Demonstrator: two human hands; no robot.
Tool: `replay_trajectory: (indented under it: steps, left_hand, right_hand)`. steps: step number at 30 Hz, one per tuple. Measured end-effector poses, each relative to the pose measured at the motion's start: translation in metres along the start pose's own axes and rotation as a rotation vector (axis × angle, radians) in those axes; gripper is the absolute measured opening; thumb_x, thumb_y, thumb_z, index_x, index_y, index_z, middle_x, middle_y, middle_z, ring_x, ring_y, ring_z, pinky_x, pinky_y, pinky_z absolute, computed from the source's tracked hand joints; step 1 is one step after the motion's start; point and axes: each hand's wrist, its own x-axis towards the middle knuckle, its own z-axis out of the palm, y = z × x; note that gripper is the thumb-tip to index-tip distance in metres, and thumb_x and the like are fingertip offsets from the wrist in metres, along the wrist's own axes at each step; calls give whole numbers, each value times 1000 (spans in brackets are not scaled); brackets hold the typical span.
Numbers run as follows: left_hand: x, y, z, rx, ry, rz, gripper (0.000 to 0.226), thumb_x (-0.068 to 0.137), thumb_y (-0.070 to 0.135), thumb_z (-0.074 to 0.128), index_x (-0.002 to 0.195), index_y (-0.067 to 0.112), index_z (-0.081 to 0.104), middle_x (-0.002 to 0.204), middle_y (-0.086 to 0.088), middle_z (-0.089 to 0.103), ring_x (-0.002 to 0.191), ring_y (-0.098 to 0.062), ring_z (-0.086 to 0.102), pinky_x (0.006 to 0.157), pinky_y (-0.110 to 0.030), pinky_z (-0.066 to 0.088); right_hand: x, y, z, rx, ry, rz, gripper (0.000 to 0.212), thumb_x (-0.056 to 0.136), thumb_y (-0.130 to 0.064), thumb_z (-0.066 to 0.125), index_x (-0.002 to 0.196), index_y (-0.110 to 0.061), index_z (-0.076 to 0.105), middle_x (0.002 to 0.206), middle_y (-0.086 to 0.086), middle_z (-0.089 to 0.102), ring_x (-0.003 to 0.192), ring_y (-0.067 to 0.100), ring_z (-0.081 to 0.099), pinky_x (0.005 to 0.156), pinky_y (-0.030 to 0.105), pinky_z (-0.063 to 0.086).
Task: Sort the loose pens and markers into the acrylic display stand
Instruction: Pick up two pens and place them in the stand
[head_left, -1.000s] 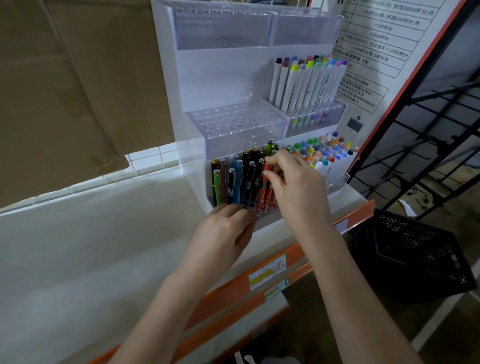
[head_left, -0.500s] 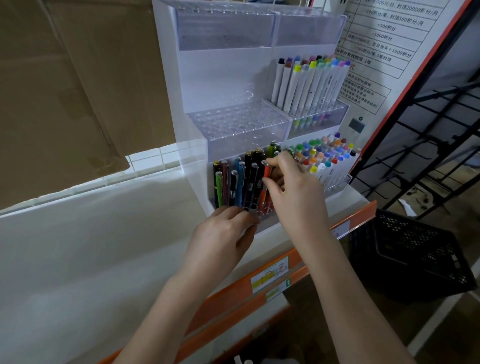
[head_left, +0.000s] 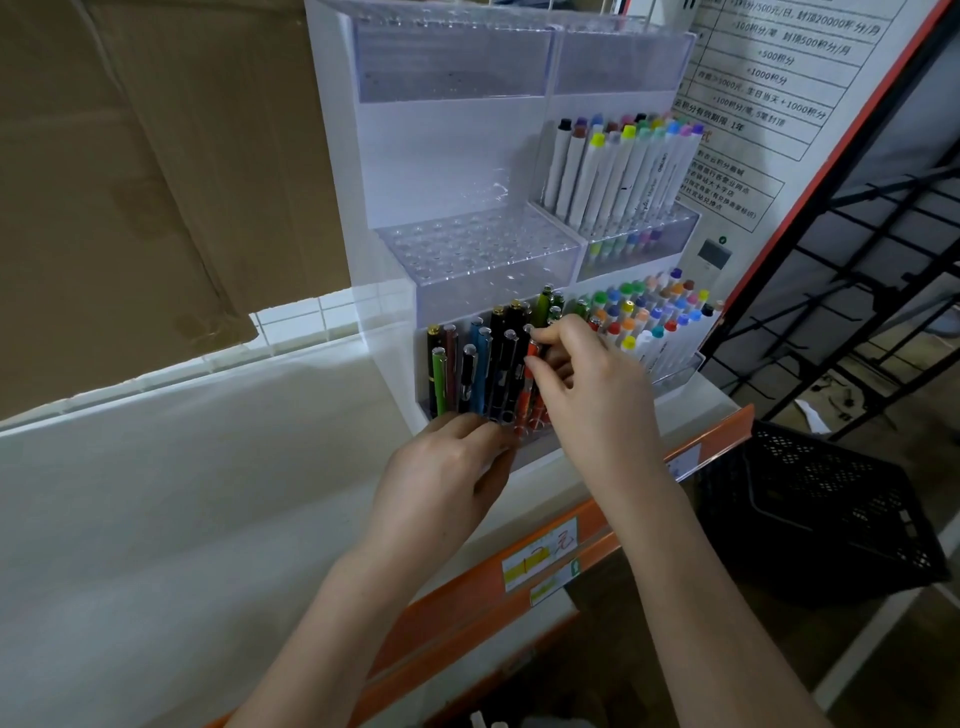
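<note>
Right hand (head_left: 592, 395) pinches the orange pen (head_left: 529, 376), upright in the stand (head_left: 447, 156). Left hand (head_left: 441, 467), fingers loosely bent, rests just below against the stand's front.

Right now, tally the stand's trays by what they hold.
Empty trays: 3
Markers: 2
Pens: 1
Total: 6

The white shelf (head_left: 208, 493) is carrying the acrylic display stand (head_left: 447, 156), which is sitting right at its orange front edge (head_left: 613, 525), just beyond the fingertips (head_left: 532, 366); bare shelf is stretching away left of the knuckles.
</note>
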Motion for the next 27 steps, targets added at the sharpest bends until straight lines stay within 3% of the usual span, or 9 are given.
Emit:
replay_trajectory:
  steps: [5,9,14,21,24,27]
  left_hand:
    - [4,2,-4,-3,-41,-12,35,87,34,38,90,19,69,85,3,67,76,-18,63,56,-31,54]
    - [3,5,-11,29,-29,-25,31,87,33,40,89,20,68,82,3,65,75,-19,63,54,-29,54]
    - [-15,10,-24,119,55,-86,29,86,29,42,88,19,69,83,3,68,76,-17,64,54,-25,52]
    - [-76,-7,-46,311,68,-335,20,81,25,51,85,20,70,81,4,68,78,-20,65,53,-27,54]
    - [-114,-19,-68,405,29,-434,13,69,19,68,82,20,71,77,4,69,73,-20,66,50,-25,51]
    - [-154,-33,-99,491,-35,-549,16,67,19,72,83,19,70,80,2,69,77,-23,66,52,-26,50]
  right_hand:
    - [-1,4,-4,25,4,-11,23,82,-10,70,104,-10,63,86,3,67,72,10,59,61,12,40]
    - [-3,3,-14,75,31,-47,22,84,-15,64,105,-9,62,87,3,65,73,12,60,61,19,49]
    - [-21,-9,-22,132,39,-186,23,84,-13,59,106,-7,63,96,5,64,86,8,59,76,17,49]
    - [-73,-42,27,224,-398,-321,30,80,-15,72,108,-13,64,100,1,65,96,18,61,84,21,44]
    - [-83,-71,49,265,-626,-360,32,89,-19,61,120,-15,59,116,1,60,114,18,50,93,20,33]
    - [-93,-110,69,319,-692,-424,32,92,-21,55,123,-16,55,123,1,56,120,17,43,98,23,32]
